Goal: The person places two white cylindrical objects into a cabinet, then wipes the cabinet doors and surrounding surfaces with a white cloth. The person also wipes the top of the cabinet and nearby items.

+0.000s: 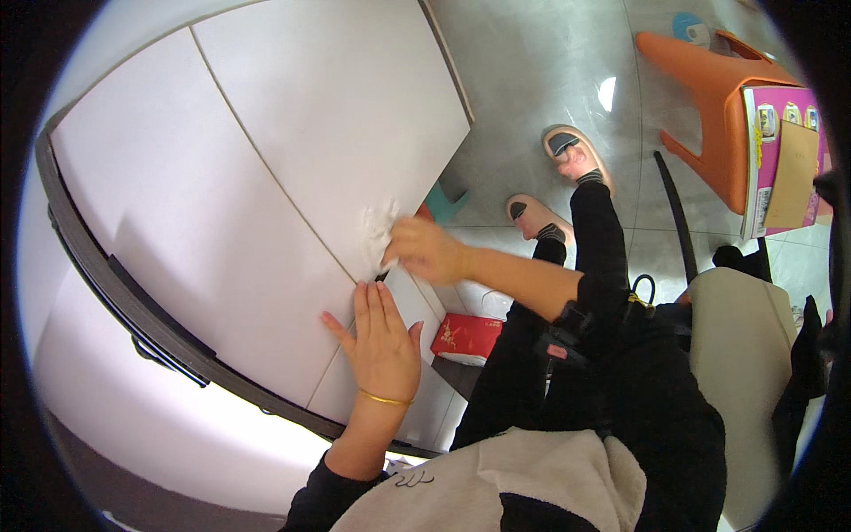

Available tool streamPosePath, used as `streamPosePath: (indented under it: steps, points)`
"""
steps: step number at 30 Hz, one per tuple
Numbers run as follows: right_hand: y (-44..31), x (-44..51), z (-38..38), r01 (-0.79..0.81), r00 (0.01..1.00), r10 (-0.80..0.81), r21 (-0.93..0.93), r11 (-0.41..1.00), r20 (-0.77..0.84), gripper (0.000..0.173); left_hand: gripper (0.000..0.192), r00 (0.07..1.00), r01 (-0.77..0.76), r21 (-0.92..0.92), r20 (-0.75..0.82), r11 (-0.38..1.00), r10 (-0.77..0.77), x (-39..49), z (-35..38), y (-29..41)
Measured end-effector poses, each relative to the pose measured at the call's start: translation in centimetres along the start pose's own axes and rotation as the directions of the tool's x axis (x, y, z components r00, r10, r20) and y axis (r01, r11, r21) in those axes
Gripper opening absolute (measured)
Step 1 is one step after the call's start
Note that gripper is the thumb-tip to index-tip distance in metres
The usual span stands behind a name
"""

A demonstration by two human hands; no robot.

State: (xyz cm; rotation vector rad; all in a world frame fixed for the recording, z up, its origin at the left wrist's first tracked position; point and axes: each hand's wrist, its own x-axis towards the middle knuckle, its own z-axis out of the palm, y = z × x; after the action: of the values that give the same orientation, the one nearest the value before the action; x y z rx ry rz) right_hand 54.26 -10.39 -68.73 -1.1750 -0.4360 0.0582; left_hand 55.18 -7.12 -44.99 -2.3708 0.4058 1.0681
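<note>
White cabinet doors [332,100], divided by narrow seams, fill the left and middle of the view. My right hand [425,251], blurred, grips a crumpled white cloth or tissue [379,229] against the upper door near its lower corner. Just below it, my left hand [384,346] lies with fingers extended and thumb apart, its fingertips by the seam between the panels. A gold bangle [385,399] circles the left wrist. Whether the left palm presses on the surface cannot be told.
A red tissue pack [467,338] sits right of my left hand. An orange plastic stool [721,100] bears a pink book [764,159] at the upper right. A beige seat [738,372] stands at the right. My slippered feet rest on grey floor tiles [518,73].
</note>
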Motion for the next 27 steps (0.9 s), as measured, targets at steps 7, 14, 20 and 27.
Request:
streamPosePath:
  steps: [7, 14, 20, 27]
  points:
    - [2.8, 0.3, -0.6, -0.154, 0.962, 0.146, -0.018, 0.988, -0.233, 0.019, 0.072, 1.0, 0.018, 0.015, 0.02, 1.0, -0.019, 0.5, -0.1, 0.4]
    - [1.7, 0.9, -1.3, -0.332, 0.916, 0.307, -0.059, 0.941, -0.259, 0.015, 0.074, 1.0, 0.028, 0.039, 0.003, 0.999, -0.029, 0.4, -0.2, 0.7]
    - [-0.4, 2.1, 0.0, -0.054, 0.998, 0.054, 0.013, 0.998, -0.013, 0.014, 0.076, 0.999, 0.054, 0.009, 0.01, 0.999, -0.054, 0.3, 0.1, 0.8]
    - [4.4, 1.2, -2.4, -0.373, 0.892, 0.372, 0.048, 0.927, -0.255, 0.02, 0.076, 0.999, 0.052, -0.01, -0.003, 0.999, -0.052, 0.3, 0.3, 0.7]
